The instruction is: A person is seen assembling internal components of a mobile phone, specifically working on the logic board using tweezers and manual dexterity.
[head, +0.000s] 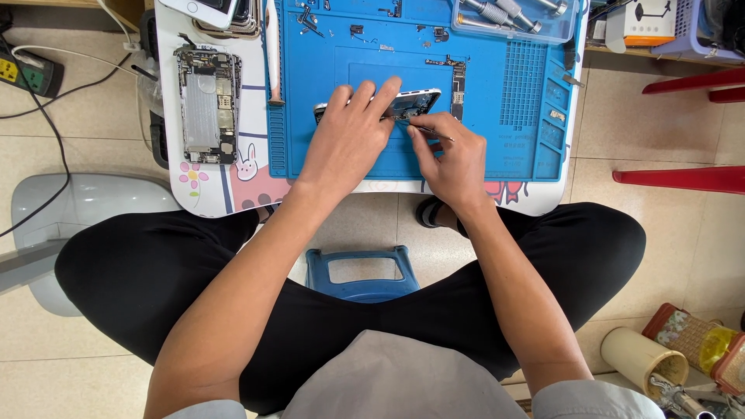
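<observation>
While the left hand (pixel 347 136) presses the opened phone (pixel 410 102) flat on the blue mat (pixel 497 77), the right hand (pixel 450 155) pinches thin tweezers (pixel 423 129) at its edge. A slip could likely scratch the board or flick a tiny screw off the tabletop (pixel 174 46).

This looks like a small phone-repair workshop, set up informally on a tiled floor (pixel 683 256). A low white bench (pixel 174 167) with cartoon decorations carries a blue repair mat (pixel 497 147) with moulded compartments, where tiny screws and loose phone parts lie scattered. Beside the mat lies an opened phone (pixel 206 105) with its circuit boards bare, and more phones (pixel 225 14) are stacked at the far edge. A clear tray (pixel 514 19) holds screwdrivers. A power strip (pixel 22 71) with cables sits on the floor, and the person sits on a low blue plastic stool (pixel 362 271), with red furniture legs (pixel 687 178) nearby.
</observation>
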